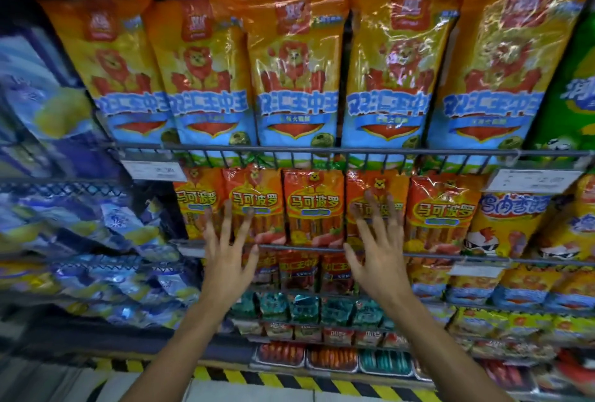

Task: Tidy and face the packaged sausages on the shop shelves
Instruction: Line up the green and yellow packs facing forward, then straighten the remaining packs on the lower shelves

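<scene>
A row of orange sausage packs [314, 208] with a bear logo stands upright on the second shelf, behind a wire rail [302, 247]. My left hand [230, 250] is raised in front of the second pack from the left, fingers spread, holding nothing. My right hand [375, 240] is spread flat over the fourth pack [376, 195], its fingertips on or just before the pack's label. Above, a row of tall yellow-and-blue lion sausage bags [296, 79] faces forward on the top shelf.
A green bag [576, 86] stands at the top right. Chicken sausage packs [505, 224] sit right of the orange row. Lower shelves hold smaller red packs [297, 269], teal packets [306, 308] and trays [331, 358]. Blue bags [64, 112] fill the left. Hazard tape [289, 380] marks the floor.
</scene>
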